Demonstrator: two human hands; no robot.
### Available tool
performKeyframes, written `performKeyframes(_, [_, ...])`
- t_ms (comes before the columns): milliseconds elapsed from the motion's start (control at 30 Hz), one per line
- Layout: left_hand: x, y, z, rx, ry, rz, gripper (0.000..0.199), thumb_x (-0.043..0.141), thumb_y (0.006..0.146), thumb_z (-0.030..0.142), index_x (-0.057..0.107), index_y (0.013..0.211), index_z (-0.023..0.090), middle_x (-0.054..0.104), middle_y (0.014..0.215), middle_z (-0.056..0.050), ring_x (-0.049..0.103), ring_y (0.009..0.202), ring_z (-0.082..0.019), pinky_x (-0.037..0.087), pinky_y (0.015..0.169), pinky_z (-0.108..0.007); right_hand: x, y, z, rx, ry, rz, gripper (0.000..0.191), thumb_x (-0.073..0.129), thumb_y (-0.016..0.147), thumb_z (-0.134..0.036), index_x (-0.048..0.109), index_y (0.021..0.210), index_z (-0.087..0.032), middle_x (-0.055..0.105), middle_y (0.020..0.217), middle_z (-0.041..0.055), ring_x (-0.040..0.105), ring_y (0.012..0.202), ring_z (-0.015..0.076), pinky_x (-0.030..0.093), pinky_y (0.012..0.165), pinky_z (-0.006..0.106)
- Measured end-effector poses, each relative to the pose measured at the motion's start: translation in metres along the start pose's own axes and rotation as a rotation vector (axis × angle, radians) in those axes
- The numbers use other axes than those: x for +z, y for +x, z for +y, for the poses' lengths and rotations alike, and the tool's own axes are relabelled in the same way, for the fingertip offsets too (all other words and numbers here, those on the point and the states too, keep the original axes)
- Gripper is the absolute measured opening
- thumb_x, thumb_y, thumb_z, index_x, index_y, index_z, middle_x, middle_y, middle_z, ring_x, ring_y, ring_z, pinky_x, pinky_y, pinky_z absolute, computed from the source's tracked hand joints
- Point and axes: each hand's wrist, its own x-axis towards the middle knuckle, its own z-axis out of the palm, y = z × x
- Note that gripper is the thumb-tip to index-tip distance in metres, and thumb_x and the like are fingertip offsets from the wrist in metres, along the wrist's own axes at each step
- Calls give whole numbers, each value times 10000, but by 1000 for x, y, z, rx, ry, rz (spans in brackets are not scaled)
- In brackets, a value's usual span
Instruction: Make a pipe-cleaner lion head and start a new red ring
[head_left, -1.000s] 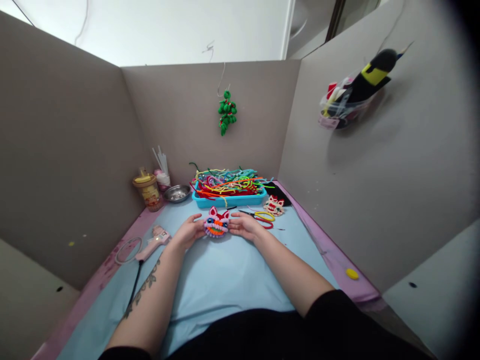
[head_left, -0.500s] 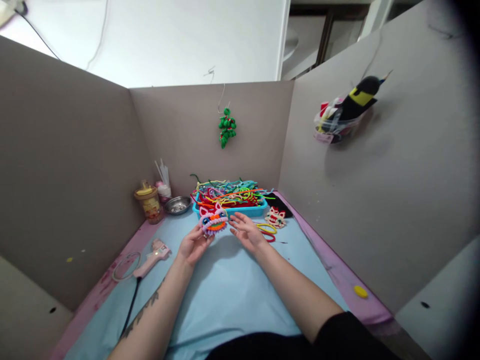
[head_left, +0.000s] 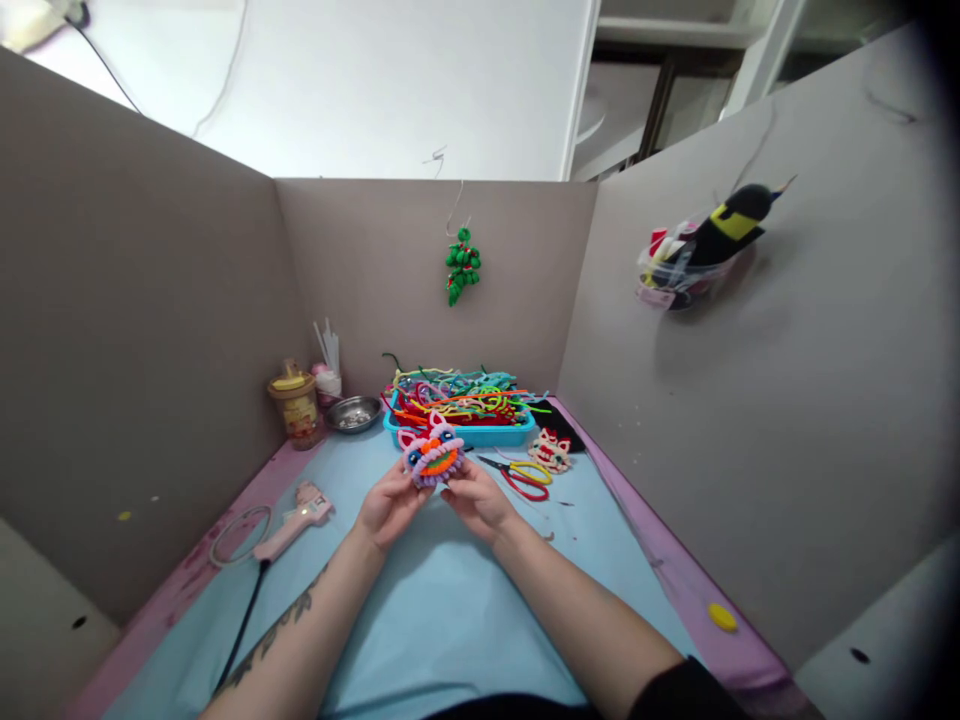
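Observation:
A lilac, pink and orange pipe-cleaner lion head (head_left: 434, 455), with pink ears and blue eyes, is held up over the table between both hands. My left hand (head_left: 391, 503) grips its lower left side, fingers partly hidden behind it. From the other side, my right hand (head_left: 478, 495) is closed on its lower right edge. Just right of that hand lie scissors (head_left: 531, 480) with one yellow and one red handle loop. Beyond them rests a second lion head (head_left: 551, 452) in cream and red.
Behind the hands stands a blue basket (head_left: 495, 437) heaped with colourful pipe cleaners. At left are a pink glue gun (head_left: 296, 525) with a black cord, a metal bowl (head_left: 354, 414) and a lidded cup (head_left: 298, 412). Grey partitions (head_left: 360, 260) enclose the table; a yellow disc (head_left: 722, 617) lies right.
My right hand, open and apart from the lion head before, has moved left and taken hold of it. The lion head has tilted slightly. The scissors show more fully.

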Motion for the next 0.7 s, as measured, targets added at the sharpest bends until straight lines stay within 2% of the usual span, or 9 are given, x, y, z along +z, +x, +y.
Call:
performKeyframes(133, [3,0,-5,-4,56,-13,530,656,667,99,527,1171,201,598,1204,-74,555,1120,-215,429,950,-313,2,0,1,-29,-38,10,345,659,567,-76,638,881,-218,676,847,5,606,812,165,469,740,262])
performKeyframes(300, [8,-3,-6,70,91,-50,576,699,652,81,519,1177,232,570,1257,-55,521,1173,-212,395,994,-316,1,-2,0,-61,31,-35,396,633,579,-49,632,918,-254,690,930,-17,616,878,164,456,870,311])
performKeyframes(500, [15,-7,0,151,189,-103,635,757,639,117,511,1210,247,568,1251,-61,523,1166,-230,399,990,-336,-2,-4,-2,-24,72,-72,315,676,651,-120,631,930,-260,683,924,-16,610,874,151,459,850,300])
performKeyframes(700, [15,-10,5,191,261,-117,631,786,608,134,544,1179,248,582,1219,-70,545,1111,-239,435,937,-341,-6,-8,-5,-14,76,-106,346,693,645,-202,597,968,-277,658,1003,1,599,958,179,444,903,355])
